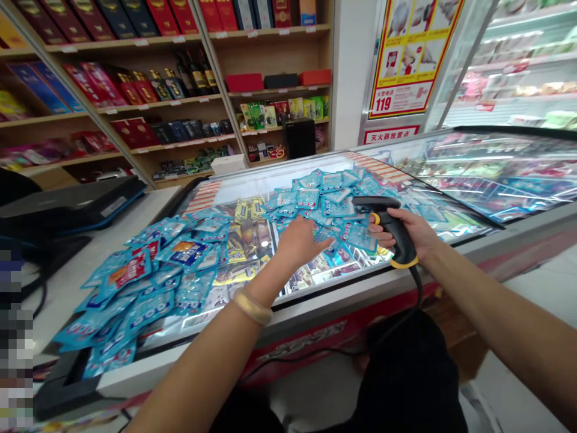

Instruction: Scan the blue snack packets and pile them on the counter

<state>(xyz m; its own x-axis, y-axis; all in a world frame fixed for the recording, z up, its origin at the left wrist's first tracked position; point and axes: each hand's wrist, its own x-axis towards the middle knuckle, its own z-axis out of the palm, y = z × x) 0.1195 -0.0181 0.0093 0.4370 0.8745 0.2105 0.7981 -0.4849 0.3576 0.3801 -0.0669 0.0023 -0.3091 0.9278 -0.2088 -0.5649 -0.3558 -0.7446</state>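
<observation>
A black and yellow barcode scanner (396,234) is held by its handle in my right hand (417,231), with its head pointing left over the blue packets. My left hand (300,240) is over the near edge of the right-hand pile of blue packets (333,192). Its thumb is stretched out to the right, away from the other fingers, which are mostly hidden behind the hand. I see nothing held in it. A second pile of blue packets (148,288) lies to the left, with a few red and dark blue packs on top.
Both piles rest on the glass top of a chest freezer (315,300), with packaged goods showing through. The scanner's cable (419,288) hangs down in front. A counter with a black device (81,201) stands at the left. Stocked shelves (180,99) line the back.
</observation>
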